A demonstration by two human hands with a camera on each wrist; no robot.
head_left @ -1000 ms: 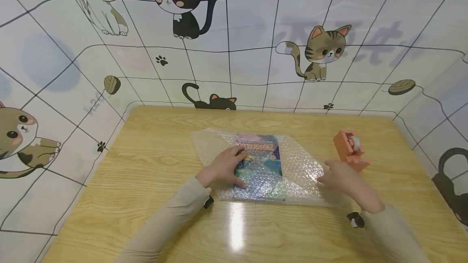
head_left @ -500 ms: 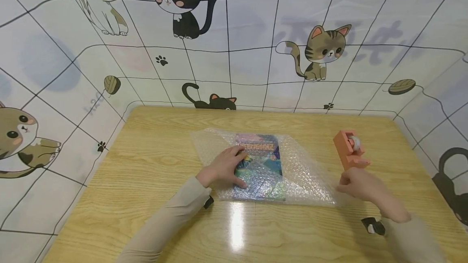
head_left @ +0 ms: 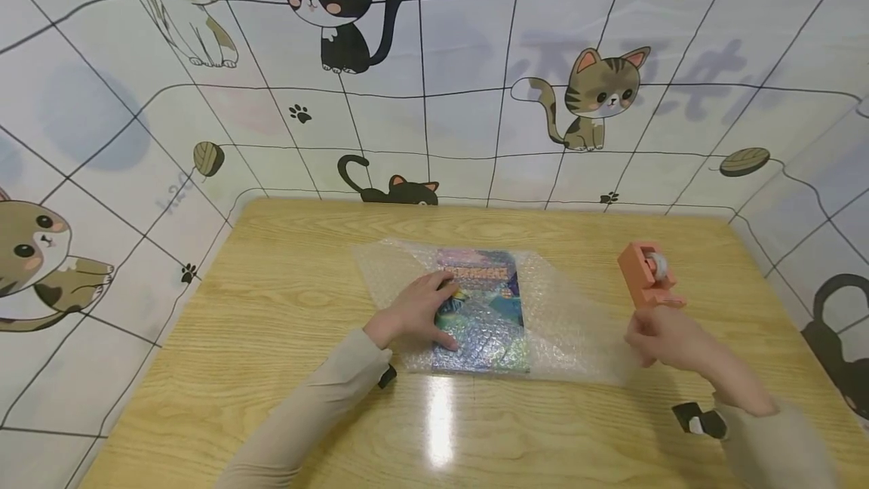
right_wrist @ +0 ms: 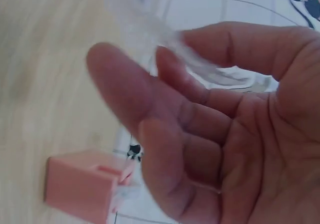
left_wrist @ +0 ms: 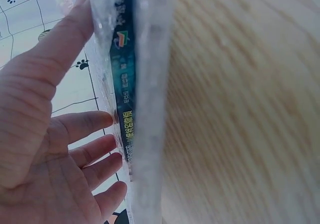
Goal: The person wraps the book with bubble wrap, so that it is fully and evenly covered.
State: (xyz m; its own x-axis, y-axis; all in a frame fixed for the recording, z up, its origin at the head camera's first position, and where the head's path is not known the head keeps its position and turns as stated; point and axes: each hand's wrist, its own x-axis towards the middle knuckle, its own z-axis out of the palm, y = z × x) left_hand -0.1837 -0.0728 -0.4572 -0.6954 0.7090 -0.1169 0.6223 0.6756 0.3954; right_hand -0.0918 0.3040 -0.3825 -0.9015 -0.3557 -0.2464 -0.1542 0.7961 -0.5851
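While the left hand point(head_left: 413, 312) rested, fingers spread, on the book point(head_left: 487, 315) under clear bubble wrap point(head_left: 566, 319), the right hand point(head_left: 674, 339) pinched the sheet's far edge between thumb and curled fingers. Just beyond those fingers stood a coral tape dispenser point(head_left: 638, 276).

The book point(head_left: 482, 315) lies flat near the middle of the tabletop point(head_left: 271, 285), under the bubble wrap point(head_left: 563, 323), which reaches past it to left and right, farther to the right. Of the 2 hands, the left hand point(head_left: 414, 312) rests on the wrap over the book's left side; the right hand point(head_left: 672, 338) is at the wrap's right end. Just behind the right hand stands the tape dispenser point(head_left: 637, 274), tape roll point(head_left: 658, 266) in its rear part. The backdrop point(head_left: 468, 127) stands behind the tabletop and along its 2 sides.
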